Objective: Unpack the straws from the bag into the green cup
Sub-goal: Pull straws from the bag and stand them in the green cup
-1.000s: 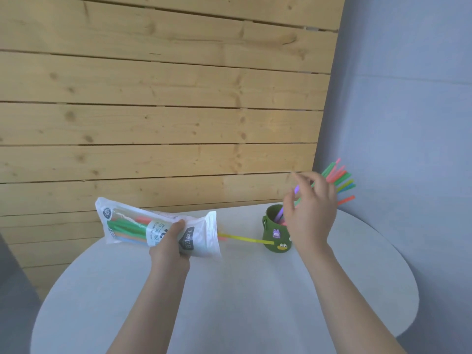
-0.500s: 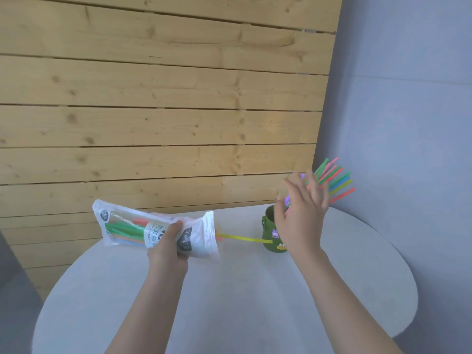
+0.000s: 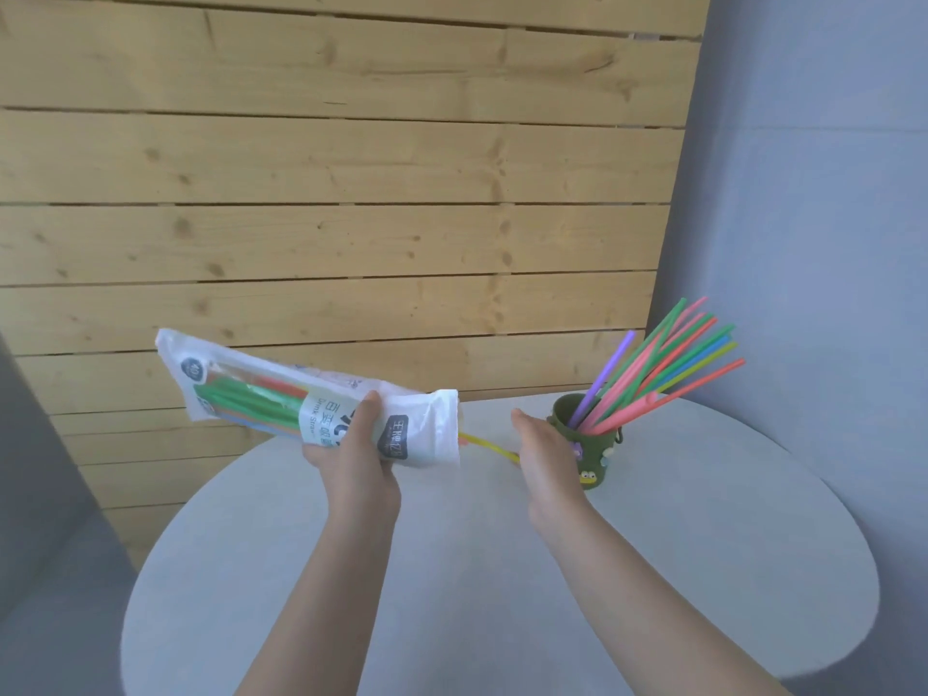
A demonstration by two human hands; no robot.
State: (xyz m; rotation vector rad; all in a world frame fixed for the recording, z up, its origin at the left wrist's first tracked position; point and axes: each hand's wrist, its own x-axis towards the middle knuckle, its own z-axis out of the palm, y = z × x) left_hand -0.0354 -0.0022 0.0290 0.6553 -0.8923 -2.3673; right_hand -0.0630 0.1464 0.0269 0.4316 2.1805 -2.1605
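Note:
My left hand [image 3: 359,464] grips a white plastic straw bag [image 3: 281,389] around its middle and holds it above the table, tilted, mouth towards the right. Green and orange straws show through the bag. A yellow straw [image 3: 484,443] sticks out of the mouth. Its far end reaches the palm of my right hand [image 3: 545,459], which is held flat with straight fingers just left of the green cup [image 3: 597,454]. The cup stands upright on the table, and several coloured straws [image 3: 668,359] fan out of it to the right.
A round white table [image 3: 502,595] carries the cup near its far right edge. Behind it is a wooden plank wall [image 3: 351,193], with a grey wall [image 3: 803,243] to the right.
My right hand left the straws in the cup and dropped down and left, to the tip of the yellow straw. The left hand raised the bag's closed end slightly.

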